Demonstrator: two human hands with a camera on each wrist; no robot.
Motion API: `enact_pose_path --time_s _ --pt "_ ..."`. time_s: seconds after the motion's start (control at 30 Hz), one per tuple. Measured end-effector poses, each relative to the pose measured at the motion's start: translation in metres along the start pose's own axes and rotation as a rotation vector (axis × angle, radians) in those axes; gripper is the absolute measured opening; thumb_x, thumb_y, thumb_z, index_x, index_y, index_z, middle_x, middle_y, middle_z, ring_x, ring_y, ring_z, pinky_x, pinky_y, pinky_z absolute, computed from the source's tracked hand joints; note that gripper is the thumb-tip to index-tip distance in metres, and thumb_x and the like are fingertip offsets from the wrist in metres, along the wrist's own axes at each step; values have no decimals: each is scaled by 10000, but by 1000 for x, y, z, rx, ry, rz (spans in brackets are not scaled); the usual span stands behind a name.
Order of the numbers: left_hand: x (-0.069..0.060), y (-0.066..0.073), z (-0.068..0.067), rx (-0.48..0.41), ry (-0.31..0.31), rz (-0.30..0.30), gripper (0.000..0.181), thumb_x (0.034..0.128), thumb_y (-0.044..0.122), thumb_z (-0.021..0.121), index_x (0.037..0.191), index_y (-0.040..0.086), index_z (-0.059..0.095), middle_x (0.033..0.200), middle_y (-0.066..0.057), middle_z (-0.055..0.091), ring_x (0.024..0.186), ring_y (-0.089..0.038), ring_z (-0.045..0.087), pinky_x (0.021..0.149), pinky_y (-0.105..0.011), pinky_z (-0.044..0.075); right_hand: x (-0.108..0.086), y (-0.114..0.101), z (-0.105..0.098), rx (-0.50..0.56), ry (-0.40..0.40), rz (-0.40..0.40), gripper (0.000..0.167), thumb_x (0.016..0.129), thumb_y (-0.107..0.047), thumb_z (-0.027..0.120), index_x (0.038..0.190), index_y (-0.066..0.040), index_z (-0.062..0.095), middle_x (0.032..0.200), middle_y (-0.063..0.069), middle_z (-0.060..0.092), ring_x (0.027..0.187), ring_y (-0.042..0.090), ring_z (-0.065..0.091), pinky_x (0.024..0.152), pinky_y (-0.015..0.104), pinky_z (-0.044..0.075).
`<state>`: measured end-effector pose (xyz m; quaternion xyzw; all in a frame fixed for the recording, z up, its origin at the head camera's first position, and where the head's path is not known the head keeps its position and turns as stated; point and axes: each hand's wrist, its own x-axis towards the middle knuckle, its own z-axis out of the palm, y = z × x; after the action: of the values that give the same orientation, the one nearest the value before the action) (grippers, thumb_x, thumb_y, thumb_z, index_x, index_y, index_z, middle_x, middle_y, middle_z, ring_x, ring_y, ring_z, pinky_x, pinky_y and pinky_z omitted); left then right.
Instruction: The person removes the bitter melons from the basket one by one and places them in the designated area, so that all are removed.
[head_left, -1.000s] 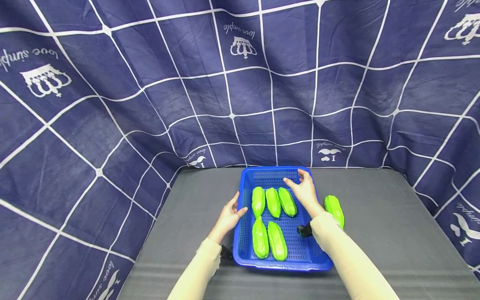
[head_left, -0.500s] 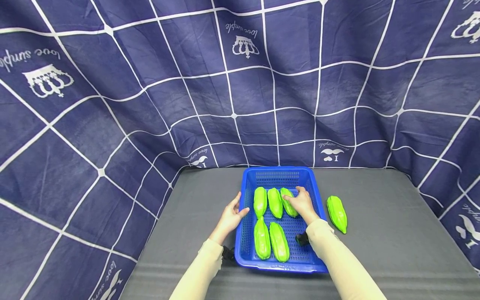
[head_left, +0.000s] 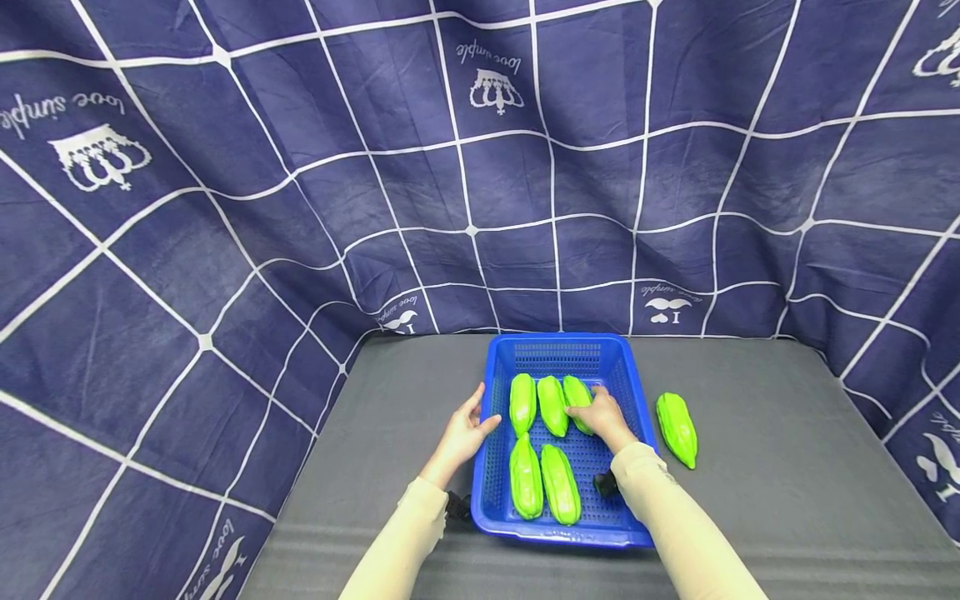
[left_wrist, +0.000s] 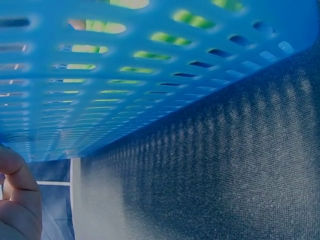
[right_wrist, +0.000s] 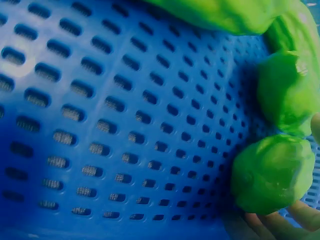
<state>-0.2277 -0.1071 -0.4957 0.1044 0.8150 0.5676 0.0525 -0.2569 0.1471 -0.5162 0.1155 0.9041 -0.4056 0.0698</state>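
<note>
A blue plastic basket with slotted walls stands on the table and holds several bright green ridged gourds, much like bitter melons. My left hand grips its left rim, thumb over the edge and fingers along the outside; a bent finger shows at the lower left of the left wrist view. Inside the basket, my right hand holds the rightmost gourd of the far row, thumb on one side, fingers on the other. The right wrist view shows fingers against that gourd. Two gourds lie in the near row.
Another green gourd lies on the grey table, to the right of the basket. A dark blue cloth with white lines hangs behind the table and along its sides.
My right hand has come down from above the basket's far right part onto the rightmost far-row gourd and closed around it. The left hand stays at the rim. The view has shifted slightly.
</note>
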Motion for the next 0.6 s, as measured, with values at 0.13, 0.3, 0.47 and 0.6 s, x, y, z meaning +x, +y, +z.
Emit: enact_pose_path --time_s 0.13,0.3,0.47,0.6 --pt "8 -19 1 -7 -13 18 711 943 80 638 1525 -48 252 1098 -289 589 899 -375 705 766 -403 611 -2 1 1 -28 3 -13 752 840 -201 722 1379 171 353 1317 421 471 1255 536 460 1078 571 394" --pt "8 -27 -2 -55 -31 98 738 945 210 662 1533 -10 273 1033 -207 601 845 -238 716 738 -355 614 -4 1 2 -52 22 -20 732 826 -171 731 1367 162 367 1279 413 501 1218 535 487 1059 574 407" --pt "9 -25 0 -66 -20 42 715 941 110 646 1532 -20 265 1088 -274 610 927 -365 708 783 -404 609 -4 -1 3 -61 44 -15 721 813 -170 741 1344 168 390 1265 403 525 1201 531 507 1040 569 425" --pt "8 -21 2 -42 -11 -1 703 942 19 614 1531 -44 237 1129 -316 597 977 -457 675 792 -427 606 -5 -2 3 -74 41 1 712 817 -180 740 1339 165 401 1267 397 531 1202 525 512 1034 562 433"
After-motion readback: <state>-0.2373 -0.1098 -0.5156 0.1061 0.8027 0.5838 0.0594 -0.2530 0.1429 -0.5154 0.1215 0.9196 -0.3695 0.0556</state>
